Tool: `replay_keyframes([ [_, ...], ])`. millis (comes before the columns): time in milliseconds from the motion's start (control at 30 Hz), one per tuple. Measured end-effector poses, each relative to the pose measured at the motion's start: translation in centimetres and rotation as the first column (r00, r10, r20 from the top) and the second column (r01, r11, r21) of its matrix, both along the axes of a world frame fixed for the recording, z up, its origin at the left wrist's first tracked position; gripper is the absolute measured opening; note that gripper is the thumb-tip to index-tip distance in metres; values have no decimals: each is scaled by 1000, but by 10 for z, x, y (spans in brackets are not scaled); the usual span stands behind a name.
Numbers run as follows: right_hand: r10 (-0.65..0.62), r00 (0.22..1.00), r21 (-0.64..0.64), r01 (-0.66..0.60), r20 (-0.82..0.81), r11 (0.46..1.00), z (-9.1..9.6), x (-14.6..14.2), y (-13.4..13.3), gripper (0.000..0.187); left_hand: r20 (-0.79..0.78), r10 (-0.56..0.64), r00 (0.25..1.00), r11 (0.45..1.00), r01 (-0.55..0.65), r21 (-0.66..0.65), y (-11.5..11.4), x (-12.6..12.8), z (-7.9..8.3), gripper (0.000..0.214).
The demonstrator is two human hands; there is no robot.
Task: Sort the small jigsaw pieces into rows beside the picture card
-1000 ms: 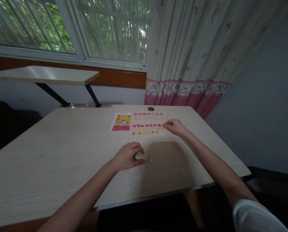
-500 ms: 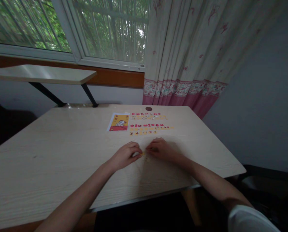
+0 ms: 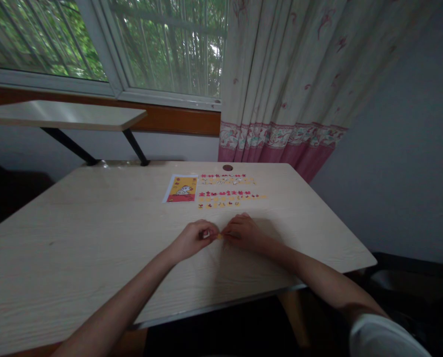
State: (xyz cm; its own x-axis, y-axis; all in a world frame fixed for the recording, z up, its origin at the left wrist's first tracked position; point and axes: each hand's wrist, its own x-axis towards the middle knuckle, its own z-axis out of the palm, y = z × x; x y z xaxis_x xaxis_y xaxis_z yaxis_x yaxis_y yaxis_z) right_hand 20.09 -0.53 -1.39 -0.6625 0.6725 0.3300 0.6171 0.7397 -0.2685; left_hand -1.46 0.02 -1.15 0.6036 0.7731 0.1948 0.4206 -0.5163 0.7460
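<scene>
My left hand (image 3: pixel 198 238) is closed in a pinch on a small yellow jigsaw piece (image 3: pixel 219 236), low over the table in front of me. My right hand (image 3: pixel 243 232) is also pinched, its fingertips meeting the left ones at that same piece. Whether a second piece is between the right fingers is hidden. Beyond the hands, rows of small jigsaw pieces lie spread out: red ones (image 3: pixel 225 193), yellow ones (image 3: pixel 221 199) and patterned white and yellow ones (image 3: pixel 221 182). To their left lies a picture sheet (image 3: pixel 182 189) with a white cartoon animal on yellow and red.
The pale wooden table (image 3: pixel 106 238) fills the lower view. A raised shelf (image 3: pixel 65 115) on black brackets stands at its back left. A round cable hole (image 3: pixel 228 168) sits near the back edge, before the curtain (image 3: pixel 277 99) and window.
My right hand has moved slightly left, so its fingertips now meet the left hand's at the yellow piece. Small bits seen on the table below the fingers are no longer visible there.
</scene>
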Motion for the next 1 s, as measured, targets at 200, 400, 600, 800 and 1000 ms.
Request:
replay_keyframes([
  [200,1,1000,90,-1,-6,996,-2,3,0,17,64,30,998,998,-26,-58,2,0,-4,12],
  [400,-22,1000,139,24,-13,990,-7,3,1,21,75,59,995,998,-59,-11,2,0,-6,17],
  [600,-235,953,166,267,-190,949,8,42,43,22,15,90,996,993,-91,77,2,0,-5,20],
  [800,-580,785,-100,573,-217,813,5,127,121,20,-86,-6,996,986,20,164,-1,4,-3,13],
  [1000,-652,739,-179,627,-170,758,-14,157,154,20,-158,6,987,971,32,237,-9,17,-3,18],
])
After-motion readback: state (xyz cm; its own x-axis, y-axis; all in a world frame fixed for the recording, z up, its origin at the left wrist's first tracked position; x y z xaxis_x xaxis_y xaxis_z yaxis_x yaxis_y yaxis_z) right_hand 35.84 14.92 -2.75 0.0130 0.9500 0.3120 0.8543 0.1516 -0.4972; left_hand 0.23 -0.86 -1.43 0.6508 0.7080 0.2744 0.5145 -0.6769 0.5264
